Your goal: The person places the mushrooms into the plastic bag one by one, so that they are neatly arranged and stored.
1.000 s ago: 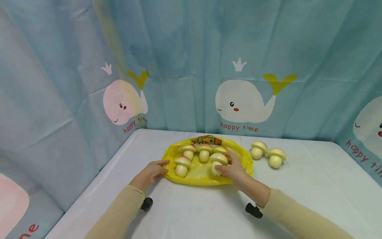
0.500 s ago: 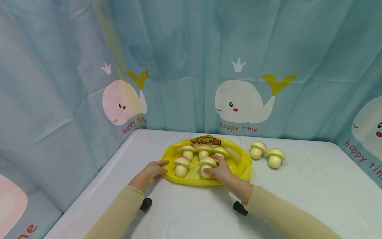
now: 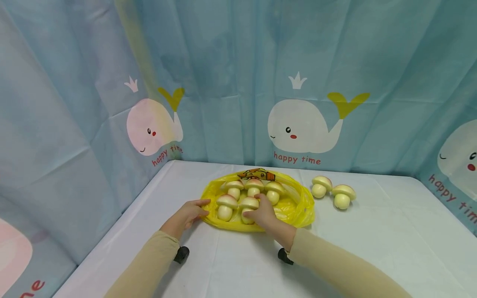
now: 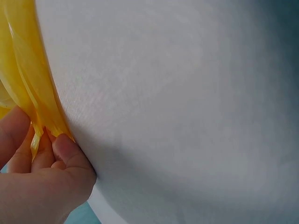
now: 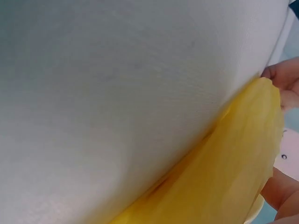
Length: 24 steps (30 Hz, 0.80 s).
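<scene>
A yellow plastic bag (image 3: 298, 217) lies spread open on the table, with several cream toy mushrooms (image 3: 225, 207) standing inside. My left hand (image 3: 186, 215) pinches the bag's left edge between thumb and fingers; the left wrist view shows the gathered yellow film (image 4: 35, 88) there. Inside the bag, at its front middle, my right hand (image 3: 266, 213) holds a toy mushroom (image 3: 248, 203) by its right side. That mushroom is upright, and its base sits at or near the bag's floor. Much of the right hand is hidden behind the bag wall (image 5: 219, 172) in the right wrist view.
Two more toy mushrooms stand on the white table (image 3: 372, 248) right of the bag, one (image 3: 319, 187) behind the other (image 3: 343, 196). A blue curtain (image 3: 231, 82) with whale prints rises behind the table and along its left side.
My right hand has carried its mushroom leftward inside the bag, from the right part to beside the front-left mushroom, and lower. The left hand stays at the bag's edge.
</scene>
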{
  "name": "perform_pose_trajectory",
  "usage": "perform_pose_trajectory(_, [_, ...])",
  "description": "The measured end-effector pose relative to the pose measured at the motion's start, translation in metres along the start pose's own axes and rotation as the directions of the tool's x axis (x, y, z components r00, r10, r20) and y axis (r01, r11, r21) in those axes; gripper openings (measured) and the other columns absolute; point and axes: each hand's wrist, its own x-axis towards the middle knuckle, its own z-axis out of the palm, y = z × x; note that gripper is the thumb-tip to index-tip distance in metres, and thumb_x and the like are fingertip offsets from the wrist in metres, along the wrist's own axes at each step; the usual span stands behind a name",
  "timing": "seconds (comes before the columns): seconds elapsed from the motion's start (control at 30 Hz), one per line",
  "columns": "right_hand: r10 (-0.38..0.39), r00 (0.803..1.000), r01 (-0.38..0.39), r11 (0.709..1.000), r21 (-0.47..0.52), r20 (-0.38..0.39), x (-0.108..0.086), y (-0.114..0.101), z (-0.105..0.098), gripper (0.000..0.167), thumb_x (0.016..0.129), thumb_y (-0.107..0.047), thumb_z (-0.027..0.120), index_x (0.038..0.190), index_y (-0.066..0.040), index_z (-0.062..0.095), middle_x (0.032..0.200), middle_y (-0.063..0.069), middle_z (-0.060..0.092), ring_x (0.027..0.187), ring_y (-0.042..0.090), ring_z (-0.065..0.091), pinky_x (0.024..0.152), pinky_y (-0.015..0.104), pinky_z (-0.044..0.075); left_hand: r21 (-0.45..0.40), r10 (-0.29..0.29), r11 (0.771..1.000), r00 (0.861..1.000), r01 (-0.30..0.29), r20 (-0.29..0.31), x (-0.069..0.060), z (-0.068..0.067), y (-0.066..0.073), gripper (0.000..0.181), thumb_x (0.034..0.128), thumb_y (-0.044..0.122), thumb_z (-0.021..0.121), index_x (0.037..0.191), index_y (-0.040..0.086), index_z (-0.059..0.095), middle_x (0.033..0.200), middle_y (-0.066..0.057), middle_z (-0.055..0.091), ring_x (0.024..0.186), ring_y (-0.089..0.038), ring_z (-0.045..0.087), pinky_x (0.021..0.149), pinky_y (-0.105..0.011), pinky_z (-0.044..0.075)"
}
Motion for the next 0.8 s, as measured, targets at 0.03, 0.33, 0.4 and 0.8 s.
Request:
perform_pose_trajectory(0.03, [-0.002, 1.0, 0.002, 1.0, -0.007, -0.002, -0.0003, -0.0008, 0.0008, 0.067, 0.078, -0.004, 0.081, 0.134, 0.003, 0.045, 0.132, 0.021, 0.05, 0.116, 0.033, 0.049, 0.099, 0.046, 0.042, -0.001, 0.0, 1.0, 1.0, 0.0, -0.001, 0.0, 0.0, -0.0002, 0.05, 0.093, -0.004, 0.058, 0.142, 0.001, 0.048, 0.154, -0.022, 0.028, 0.14, -0.036, 0.027, 0.109, -0.043, 0.032])
perform_pose_trajectory(0.33, [-0.009, 1.0, 0.009, 1.0, 0.002, 0.011, -0.0018, -0.0051, 0.0039, 0.067, 0.078, -0.003, 0.08, 0.134, 0.003, 0.044, 0.132, 0.02, 0.05, 0.116, 0.032, 0.049, 0.1, 0.046, 0.042, -0.002, 0.006, 1.0, 1.0, -0.006, 0.001, -0.0008, -0.0002, 0.0005, 0.05, 0.0932, -0.004, 0.058, 0.142, 0.0, 0.048, 0.153, -0.022, 0.029, 0.14, -0.036, 0.027, 0.11, -0.044, 0.031])
perform_pose_trajectory(0.4, [-0.009, 1.0, 0.009, 1.0, 0.003, 0.014, -0.0026, -0.006, 0.0038, 0.067, 0.078, -0.003, 0.08, 0.134, 0.003, 0.044, 0.132, 0.02, 0.05, 0.116, 0.032, 0.049, 0.1, 0.046, 0.041, -0.005, 0.008, 1.0, 1.0, -0.008, 0.002, -0.0005, -0.0003, 0.0005, 0.05, 0.0931, -0.004, 0.058, 0.142, 0.0, 0.048, 0.153, -0.022, 0.029, 0.14, -0.036, 0.026, 0.11, -0.044, 0.031])
perform_pose_trajectory(0.8, [0.033, 0.999, -0.034, 0.999, 0.025, 0.039, -0.0014, -0.0034, 0.0014, 0.076, 0.079, -0.006, 0.081, 0.142, 0.0, 0.04, 0.142, 0.022, 0.044, 0.125, 0.036, 0.045, 0.103, 0.049, 0.039, -0.01, 0.011, 1.0, 1.0, -0.011, 0.007, -0.0009, -0.0005, 0.0008, 0.05, 0.0927, -0.005, 0.058, 0.142, 0.0, 0.047, 0.154, -0.023, 0.028, 0.14, -0.036, 0.027, 0.109, -0.043, 0.033])
